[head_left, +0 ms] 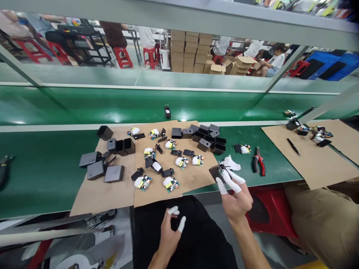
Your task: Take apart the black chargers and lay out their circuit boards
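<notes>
My right hand point(235, 196), with white finger cots on its fingertips, is closed on a black charger housing point(216, 173) at the right end of the brown paper. Small parts stick out at the housing's top, partly hidden by the fingers. A crumpled white cloth-like piece point(232, 163) lies just beyond it. My left hand point(169, 233), also in finger cots, hovers over my lap, its thumb and curled fingers apart with nothing visible between them. Several circuit boards point(182, 162) with white and yellow parts lie on the paper, among small black end caps point(168, 172).
Black housings cluster at the back point(204, 145) and left point(114, 174). Red-handled pliers point(259, 162) lie on the green bench at right, near a black pen point(294, 147). One plug charger point(167, 111) stands on the green strip behind. A neighbour's knee point(322, 220) is close on the right.
</notes>
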A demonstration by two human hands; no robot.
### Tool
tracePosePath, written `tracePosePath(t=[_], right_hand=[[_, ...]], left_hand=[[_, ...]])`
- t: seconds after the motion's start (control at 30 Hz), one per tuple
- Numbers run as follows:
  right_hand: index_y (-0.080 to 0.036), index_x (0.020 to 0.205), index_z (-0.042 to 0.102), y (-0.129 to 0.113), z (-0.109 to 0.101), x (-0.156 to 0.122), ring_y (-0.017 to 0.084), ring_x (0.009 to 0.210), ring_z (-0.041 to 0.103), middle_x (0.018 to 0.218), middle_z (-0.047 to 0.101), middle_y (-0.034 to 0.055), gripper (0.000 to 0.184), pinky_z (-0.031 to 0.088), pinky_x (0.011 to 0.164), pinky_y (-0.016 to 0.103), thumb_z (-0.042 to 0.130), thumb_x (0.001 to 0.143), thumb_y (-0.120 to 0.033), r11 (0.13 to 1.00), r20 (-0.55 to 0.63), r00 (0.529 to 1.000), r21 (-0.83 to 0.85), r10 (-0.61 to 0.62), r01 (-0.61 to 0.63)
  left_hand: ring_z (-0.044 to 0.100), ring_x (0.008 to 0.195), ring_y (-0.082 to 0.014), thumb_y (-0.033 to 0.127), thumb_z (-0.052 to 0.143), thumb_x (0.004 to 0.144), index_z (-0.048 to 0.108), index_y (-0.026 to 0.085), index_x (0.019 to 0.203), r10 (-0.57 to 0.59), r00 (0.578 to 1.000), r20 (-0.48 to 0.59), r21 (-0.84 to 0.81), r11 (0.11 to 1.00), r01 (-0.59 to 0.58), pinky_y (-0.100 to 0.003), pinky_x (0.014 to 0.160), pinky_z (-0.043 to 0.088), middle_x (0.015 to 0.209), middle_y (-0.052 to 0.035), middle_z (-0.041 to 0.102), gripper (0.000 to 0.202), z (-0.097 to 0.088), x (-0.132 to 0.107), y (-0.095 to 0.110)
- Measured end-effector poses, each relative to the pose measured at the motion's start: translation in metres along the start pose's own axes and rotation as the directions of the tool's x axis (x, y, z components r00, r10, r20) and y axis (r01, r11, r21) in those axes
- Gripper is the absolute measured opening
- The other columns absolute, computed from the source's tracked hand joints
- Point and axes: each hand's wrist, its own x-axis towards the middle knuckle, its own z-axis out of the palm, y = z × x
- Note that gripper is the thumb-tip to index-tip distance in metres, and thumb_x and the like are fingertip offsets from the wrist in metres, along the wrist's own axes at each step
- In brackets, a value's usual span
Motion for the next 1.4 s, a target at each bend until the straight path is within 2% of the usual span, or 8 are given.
tracePosePath(t=[0.43,0.5,0.63,0.83,0.97,1.03,1.13,1.4], right_hand=[[-0.025,0.113,0.083,-0.006,0.018,-0.020,0.029,0.110,0.080,0.119,0.082,0.0106,0.020,0.067,0.100,0.048,0.081,0.094,-0.025,0.928,0.180,0.917,0.049,0.355,-0.369],[-0.025,0.123,0.078,-0.030,0.019,-0.008,0.027,0.110,0.080,0.122,0.081,0.0099,0.030,0.066,0.101,0.051,0.081,0.095,-0.033,0.729,0.149,0.767,0.244,0.624,-0.640],[-0.033,0.137,0.072,-0.077,0.017,0.014,0.022,0.119,0.077,0.139,0.076,0.0039,0.044,0.064,0.108,0.047,0.080,0.095,-0.045,-0.079,0.455,0.248,0.587,0.855,-0.805],[-0.027,0.115,0.080,-0.091,0.014,0.021,0.017,0.110,0.079,0.126,0.082,0.0018,0.026,0.067,0.104,0.033,0.081,0.090,-0.032,-0.389,0.576,0.018,0.576,0.817,-0.719],[-0.029,0.127,0.075,-0.074,0.016,0.011,0.021,0.117,0.078,0.128,0.080,0.0044,0.032,0.066,0.106,0.044,0.076,0.098,-0.041,-0.084,0.456,0.218,0.554,0.863,-0.829],[-0.027,0.128,0.075,-0.053,0.016,0.003,0.027,0.121,0.076,0.130,0.078,0.0079,0.033,0.066,0.104,0.052,0.078,0.098,-0.039,0.382,0.212,0.518,0.463,0.828,-0.800],[-0.024,0.119,0.080,-0.013,0.013,-0.011,0.033,0.123,0.075,0.130,0.076,0.0138,0.024,0.064,0.107,0.056,0.080,0.095,-0.026,0.936,0.047,0.936,0.033,0.350,-0.352],[-0.025,0.125,0.077,0.022,0.014,-0.029,0.028,0.115,0.079,0.123,0.079,0.0116,0.029,0.064,0.106,0.049,0.077,0.097,-0.019,0.984,0.168,0.982,-0.168,0.084,-0.056]], left_hand=[[0.075,0.087,-0.0292,0.061,0.072,0.088,0.071,0.019,0.114,-0.272,0.962,-0.036,-0.027,0.962,0.271,-0.050,0.088,0.065,0.098,-0.0107,0.076,0.050,-0.001,0.000,-0.065],[0.075,0.086,-0.0287,0.061,0.072,0.087,0.070,0.019,0.117,-0.286,0.957,-0.043,-0.047,0.958,0.284,-0.050,0.087,0.065,0.099,-0.0102,0.076,0.051,-0.001,0.000,-0.067],[0.076,0.087,-0.0282,0.059,0.071,0.088,0.067,0.018,0.123,-0.324,0.945,-0.052,-0.077,0.944,0.320,-0.050,0.089,0.065,0.102,-0.0104,0.077,0.054,-0.001,0.000,-0.070],[0.077,0.088,-0.0291,0.059,0.074,0.086,0.068,0.018,0.120,-0.344,0.938,-0.050,-0.097,0.936,0.338,-0.051,0.089,0.065,0.102,-0.0099,0.076,0.054,0.000,0.002,-0.072],[0.077,0.088,-0.0285,0.061,0.073,0.086,0.068,0.018,0.122,-0.345,0.937,-0.054,-0.103,0.935,0.338,-0.050,0.089,0.065,0.102,-0.0094,0.077,0.056,0.001,0.002,-0.072],[0.076,0.088,-0.0282,0.060,0.073,0.087,0.068,0.018,0.122,-0.347,0.936,-0.057,-0.104,0.935,0.340,-0.051,0.089,0.065,0.102,-0.0096,0.077,0.056,0.001,0.001,-0.073],[0.076,0.087,-0.0274,0.060,0.073,0.088,0.068,0.018,0.122,-0.348,0.936,-0.056,-0.108,0.934,0.341,-0.051,0.090,0.065,0.103,-0.0098,0.077,0.055,0.002,0.000,-0.073],[0.076,0.085,-0.0280,0.064,0.074,0.085,0.069,0.018,0.117,-0.331,0.941,-0.070,-0.128,0.938,0.321,-0.049,0.087,0.066,0.098,-0.0097,0.077,0.056,0.000,0.001,-0.072]])
